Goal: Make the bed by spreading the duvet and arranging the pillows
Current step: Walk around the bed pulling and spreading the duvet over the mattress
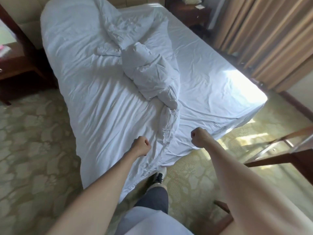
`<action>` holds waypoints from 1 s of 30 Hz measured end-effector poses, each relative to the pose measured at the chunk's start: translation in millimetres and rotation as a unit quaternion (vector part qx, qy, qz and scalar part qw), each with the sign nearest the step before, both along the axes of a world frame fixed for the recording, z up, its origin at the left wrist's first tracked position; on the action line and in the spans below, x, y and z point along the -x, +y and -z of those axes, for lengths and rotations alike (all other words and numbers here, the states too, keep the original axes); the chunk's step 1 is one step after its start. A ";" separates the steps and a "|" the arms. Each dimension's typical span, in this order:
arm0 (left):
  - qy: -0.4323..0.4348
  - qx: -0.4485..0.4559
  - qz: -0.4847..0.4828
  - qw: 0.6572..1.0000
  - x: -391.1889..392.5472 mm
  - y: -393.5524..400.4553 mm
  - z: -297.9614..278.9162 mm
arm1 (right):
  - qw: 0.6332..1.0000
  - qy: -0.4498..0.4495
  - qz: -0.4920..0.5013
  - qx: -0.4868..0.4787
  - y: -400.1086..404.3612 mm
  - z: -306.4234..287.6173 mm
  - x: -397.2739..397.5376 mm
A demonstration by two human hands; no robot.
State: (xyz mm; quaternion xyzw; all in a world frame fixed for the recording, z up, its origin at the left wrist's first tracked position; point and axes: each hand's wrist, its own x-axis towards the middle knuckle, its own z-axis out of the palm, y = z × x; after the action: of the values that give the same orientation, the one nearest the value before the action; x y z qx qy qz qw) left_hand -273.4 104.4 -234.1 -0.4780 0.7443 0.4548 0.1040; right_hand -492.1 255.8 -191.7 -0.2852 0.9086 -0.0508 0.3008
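Person stands at the foot of the bed with white fitted sheet (211,78), both arms extended. Left hand (141,145) is curled into a fist over the near edge of the white crumpled duvet (94,92); whether fabric is in its grip cannot be told. Right hand (199,136) is likewise fisted, above the sheet's foot edge, just right of the duvet's bunched ridge; contents of grip not discernible. Duvet covers the bed's left half, heaped along the centre.
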 end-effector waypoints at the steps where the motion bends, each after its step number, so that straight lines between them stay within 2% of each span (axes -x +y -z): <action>1: -0.004 0.002 0.006 1.000 14.8 -4.9 3.1 | 1.000 0.000 -0.008 -0.006 -3.9 2.1 14.0; 10: 0.001 -0.022 -0.022 1.000 163.7 -39.5 28.2 | 0.998 -0.010 -0.051 -0.018 -64.3 19.1 151.8; 15: -0.012 -0.032 -0.033 0.999 218.1 -65.5 28.0 | 0.998 -0.028 -0.059 -0.006 -109.7 29.2 211.1; 22: -0.057 -0.032 -0.054 0.996 262.9 -88.1 46.3 | 0.992 -0.093 -0.087 -0.022 -166.9 63.0 241.5; 27: -0.052 -0.019 -0.089 0.994 290.7 -91.1 68.0 | 0.982 -0.147 -0.116 -0.002 -208.0 102.7 244.8; 30: -0.060 -0.025 -0.093 0.994 307.9 -91.3 91.4 | 0.979 -0.178 -0.092 0.044 -229.5 142.1 248.6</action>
State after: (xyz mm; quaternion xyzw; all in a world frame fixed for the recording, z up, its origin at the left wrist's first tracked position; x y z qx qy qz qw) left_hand -581.3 13.1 -325.5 -0.5686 0.6774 0.4516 0.1175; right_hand -740.7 26.3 -333.8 -0.3668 0.8071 -0.1130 0.4487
